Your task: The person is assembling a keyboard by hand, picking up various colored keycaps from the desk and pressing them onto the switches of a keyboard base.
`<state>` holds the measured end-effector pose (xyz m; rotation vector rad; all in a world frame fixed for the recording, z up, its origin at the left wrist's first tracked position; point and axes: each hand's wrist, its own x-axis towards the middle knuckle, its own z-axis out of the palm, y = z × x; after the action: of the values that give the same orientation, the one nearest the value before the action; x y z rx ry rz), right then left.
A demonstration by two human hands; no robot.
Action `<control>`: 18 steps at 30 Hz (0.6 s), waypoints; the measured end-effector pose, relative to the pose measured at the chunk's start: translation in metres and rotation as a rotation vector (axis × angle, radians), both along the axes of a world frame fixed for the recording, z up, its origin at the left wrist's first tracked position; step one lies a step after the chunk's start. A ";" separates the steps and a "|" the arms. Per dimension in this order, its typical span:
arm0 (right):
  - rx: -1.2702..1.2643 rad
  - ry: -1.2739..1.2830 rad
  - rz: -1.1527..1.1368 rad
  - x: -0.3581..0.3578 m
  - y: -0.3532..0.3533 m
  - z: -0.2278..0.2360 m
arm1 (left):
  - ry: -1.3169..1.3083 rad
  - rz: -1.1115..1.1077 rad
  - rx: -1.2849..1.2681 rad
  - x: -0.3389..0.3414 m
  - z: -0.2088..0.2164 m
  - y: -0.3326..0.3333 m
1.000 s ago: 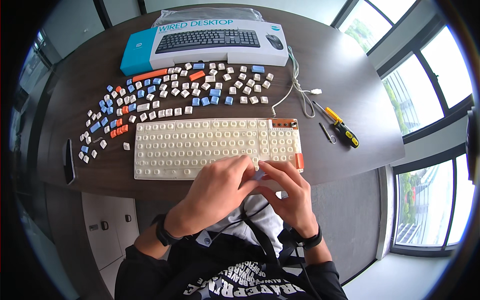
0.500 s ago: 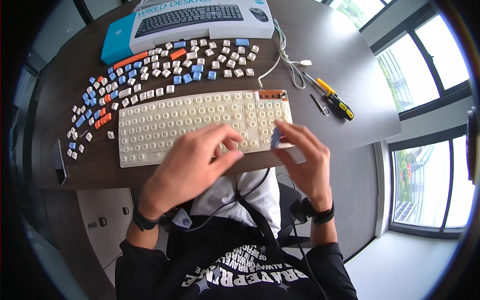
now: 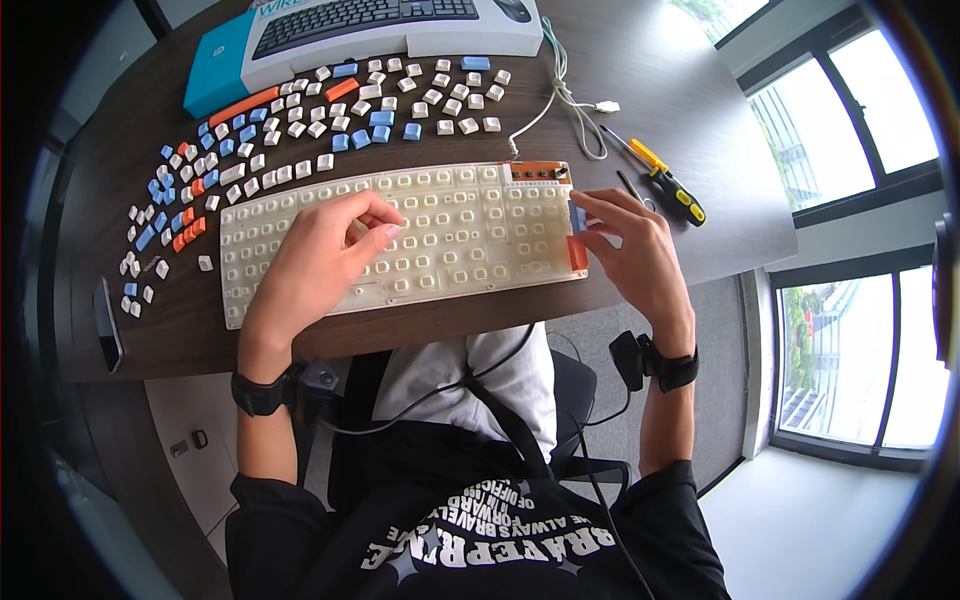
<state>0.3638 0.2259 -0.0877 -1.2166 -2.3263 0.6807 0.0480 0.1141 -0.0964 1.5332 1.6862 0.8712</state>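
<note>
A cream keyboard base (image 3: 460, 235) lies in front of me, with rows of bare key mounts across it. At its right edge, my right hand (image 3: 640, 240) grips a tall blue keycap (image 3: 577, 218) between thumb and fingers. Just below that sits an orange keycap (image 3: 578, 253) on the same edge column. My left hand (image 3: 318, 245) is over the left-middle of the base, fingers curled and thumb close to the index fingertip. Whether something small is between those fingertips is hidden.
Loose white, blue and orange keycaps (image 3: 360, 140) spread behind and left of the base. Beyond them stands a keyboard box (image 3: 215, 70). A coiled cable (image 3: 560, 90), a yellow-black screwdriver (image 3: 665, 180) and a phone (image 3: 108, 325) lie around.
My right hand has moved right and away, bringing the blue keycap to the base's right edge. My left hand has shifted left and its fingers have drawn closer together. The orange keycap now shows.
</note>
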 end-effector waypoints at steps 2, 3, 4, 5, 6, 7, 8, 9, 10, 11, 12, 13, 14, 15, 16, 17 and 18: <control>-0.022 -0.011 0.009 -0.001 0.002 -0.002 | 0.006 -0.005 0.023 -0.001 -0.001 0.000; -0.017 -0.007 0.012 -0.001 0.003 -0.001 | 0.009 -0.013 0.041 0.000 -0.001 0.001; -0.013 -0.003 0.016 -0.002 0.003 -0.001 | 0.012 -0.022 0.061 0.000 -0.001 0.002; -0.014 -0.005 0.019 -0.003 0.004 0.000 | 0.010 -0.019 0.060 -0.001 0.000 0.002; -0.011 -0.022 0.014 -0.004 0.004 0.001 | 0.020 -0.027 0.040 -0.001 0.002 0.002; -0.009 -0.038 0.009 -0.005 0.004 0.002 | 0.031 -0.035 0.021 -0.001 0.003 0.003; -0.006 -0.039 0.012 -0.006 0.005 0.003 | 0.030 -0.032 0.023 -0.001 0.003 0.003; -0.026 -0.056 0.001 -0.008 0.006 0.004 | 0.031 -0.030 0.014 0.000 0.003 0.002; -0.045 -0.074 -0.010 -0.009 0.006 0.005 | 0.031 -0.027 0.005 0.001 0.003 0.001; -0.042 -0.071 -0.004 -0.011 0.007 0.006 | 0.033 -0.021 0.008 0.001 0.003 0.000; -0.036 -0.098 -0.004 -0.012 0.007 0.008 | 0.042 -0.024 0.031 0.002 0.003 0.000; -0.030 -0.125 -0.003 -0.013 0.007 0.009 | 0.050 -0.028 0.055 0.002 0.002 -0.001; -0.027 -0.125 -0.002 -0.012 0.007 0.010 | 0.049 -0.026 0.057 0.003 0.002 0.000; -0.011 -0.113 0.011 -0.011 0.007 0.012 | 0.041 -0.023 0.065 0.005 0.001 0.001; 0.005 -0.100 0.024 -0.011 0.008 0.014 | 0.032 -0.020 0.072 0.006 0.001 0.002; 0.004 -0.096 0.033 -0.013 0.009 0.015 | 0.036 -0.012 0.070 0.006 0.000 0.001; 0.012 -0.134 0.057 -0.017 0.011 0.017 | 0.052 -0.012 0.070 0.005 -0.001 -0.001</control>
<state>0.3472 0.2365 -0.0708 -1.2301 -2.4792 0.6209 0.0535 0.1134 -0.0970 1.6234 1.6978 0.8997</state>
